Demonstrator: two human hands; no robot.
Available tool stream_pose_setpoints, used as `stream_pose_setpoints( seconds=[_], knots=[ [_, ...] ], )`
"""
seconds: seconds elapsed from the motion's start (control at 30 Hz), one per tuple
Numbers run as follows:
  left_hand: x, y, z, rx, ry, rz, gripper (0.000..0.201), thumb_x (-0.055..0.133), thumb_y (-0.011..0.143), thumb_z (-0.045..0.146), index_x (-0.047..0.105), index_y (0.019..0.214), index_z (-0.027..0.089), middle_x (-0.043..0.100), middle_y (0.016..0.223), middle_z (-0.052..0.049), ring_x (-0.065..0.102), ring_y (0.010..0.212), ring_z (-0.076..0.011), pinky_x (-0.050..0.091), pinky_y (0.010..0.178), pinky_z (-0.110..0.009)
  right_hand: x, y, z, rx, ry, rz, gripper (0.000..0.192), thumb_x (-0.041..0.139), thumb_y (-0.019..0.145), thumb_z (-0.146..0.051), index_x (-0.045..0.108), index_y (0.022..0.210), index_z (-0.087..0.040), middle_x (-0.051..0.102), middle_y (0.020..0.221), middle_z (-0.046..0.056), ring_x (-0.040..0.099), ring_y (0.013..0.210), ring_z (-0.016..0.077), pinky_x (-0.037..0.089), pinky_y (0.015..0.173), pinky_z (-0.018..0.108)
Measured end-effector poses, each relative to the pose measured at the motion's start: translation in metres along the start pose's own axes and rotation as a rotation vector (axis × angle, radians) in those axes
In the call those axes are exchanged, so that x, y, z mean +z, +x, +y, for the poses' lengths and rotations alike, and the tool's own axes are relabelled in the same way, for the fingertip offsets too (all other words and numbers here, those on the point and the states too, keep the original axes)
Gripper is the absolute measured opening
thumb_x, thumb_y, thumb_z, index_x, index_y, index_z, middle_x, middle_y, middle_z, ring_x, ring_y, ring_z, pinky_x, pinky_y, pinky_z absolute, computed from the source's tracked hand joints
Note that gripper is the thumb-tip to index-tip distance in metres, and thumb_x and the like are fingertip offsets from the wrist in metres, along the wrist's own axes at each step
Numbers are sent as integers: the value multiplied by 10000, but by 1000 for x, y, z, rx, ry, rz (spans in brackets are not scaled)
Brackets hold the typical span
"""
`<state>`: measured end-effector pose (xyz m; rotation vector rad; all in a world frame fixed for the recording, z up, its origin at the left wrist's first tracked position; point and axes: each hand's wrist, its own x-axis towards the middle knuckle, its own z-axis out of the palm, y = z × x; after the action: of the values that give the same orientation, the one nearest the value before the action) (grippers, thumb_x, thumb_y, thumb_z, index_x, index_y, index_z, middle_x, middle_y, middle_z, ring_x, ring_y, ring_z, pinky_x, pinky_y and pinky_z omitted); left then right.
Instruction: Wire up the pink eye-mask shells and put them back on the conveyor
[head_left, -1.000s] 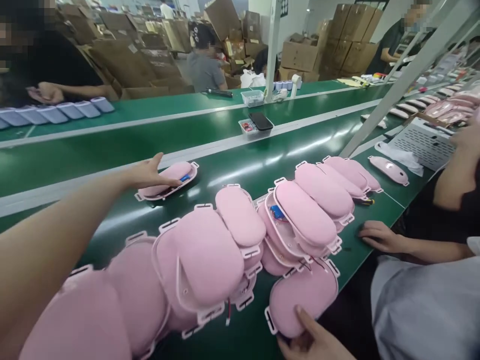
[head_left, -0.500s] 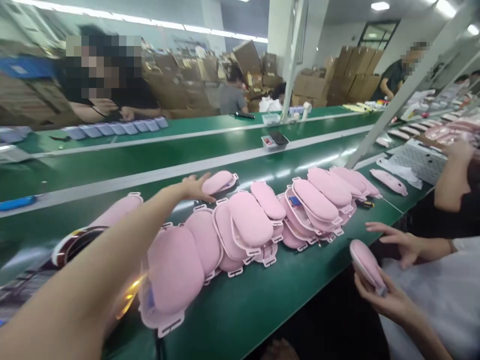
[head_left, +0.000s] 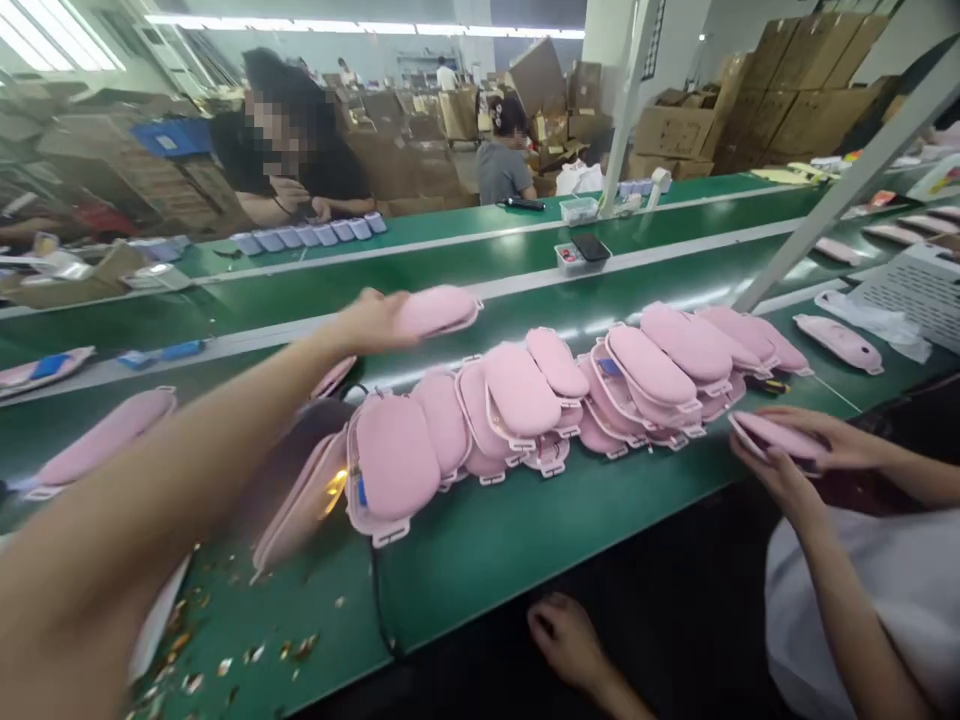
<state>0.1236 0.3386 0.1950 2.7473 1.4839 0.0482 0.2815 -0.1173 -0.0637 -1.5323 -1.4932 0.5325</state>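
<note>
My left hand (head_left: 379, 320) reaches out over the bench with its fingers closed on the near end of a pink oval padded shell (head_left: 442, 309), which has a slotted tab at its far end. It is raised above the row of similar pink shells (head_left: 521, 388), stacked and overlapping, with pale slotted rims. Low at the front, off the bench edge, my right hand (head_left: 566, 635) is curled into a loose fist, with nothing visible in it. Left of the row, an orange-lit, blurred pink shell (head_left: 300, 505) stands tilted.
At right, a co-worker's hands (head_left: 787, 450) hold another pink shell. Small shiny scraps (head_left: 225, 665) litter the green bench (head_left: 480, 560) at front left. A slanted metal post (head_left: 825, 190) rises at right. Across the bench, a person sits behind lilac pieces (head_left: 307, 236).
My left hand, fingers spread at the shell before, has closed on it and lifted it off the bench. My right hand has come further into view. The camera view has shifted.
</note>
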Motion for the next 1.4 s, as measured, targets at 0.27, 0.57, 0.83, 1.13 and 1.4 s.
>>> stream_pose_setpoints(
  seconds=[0.27, 0.57, 0.83, 1.13, 1.4],
  knots=[
    [57, -287, 59, 226, -173, 289, 1004, 669, 729, 682, 361, 1665, 489, 511, 1379, -104, 670, 1157, -423, 671, 978, -602, -36, -54, -3, -21, 51, 44, 185, 623, 998, -321, 804, 1034, -318, 814, 872, 43, 798, 761, 280, 682, 689, 480],
    [178, -319, 112, 181, -480, -27, 974, 807, 783, 719, 531, 1611, 287, 555, 1424, -188, 662, 1283, -437, 607, 1118, -606, -71, 40, -17, -283, -472, -58, 436, 560, 1092, -413, 635, 1476, -221, 704, 1442, 157, 645, 1305, 301, 551, 1135, 513],
    [169, -308, 90, 125, -713, 252, 658, 453, 1080, 729, 738, 1377, 217, 817, 1200, -53, 763, 985, -170, 619, 968, -270, -64, 56, -36, -252, -495, 75, 343, 597, 1077, -419, 693, 1354, -241, 731, 1306, 119, 586, 1269, 324, 434, 1127, 523],
    [180, -312, 88, 142, -684, 393, 509, 427, 1154, 546, 768, 1303, 199, 837, 1136, -27, 772, 929, -114, 571, 848, -176, -20, 90, -112, -100, -228, -376, 546, 538, 1110, -623, 792, 969, -159, 721, 796, -7, 613, 718, 104, 421, 728, 251],
    [183, -312, 92, 193, -663, 533, 346, 483, 1156, 350, 774, 1288, 217, 842, 1083, 12, 769, 832, -85, 520, 746, -154, -30, 114, -108, -118, -219, -408, 580, 634, 1038, -680, 713, 813, -151, 626, 689, -48, 552, 644, 82, 441, 701, 229]
  ],
)
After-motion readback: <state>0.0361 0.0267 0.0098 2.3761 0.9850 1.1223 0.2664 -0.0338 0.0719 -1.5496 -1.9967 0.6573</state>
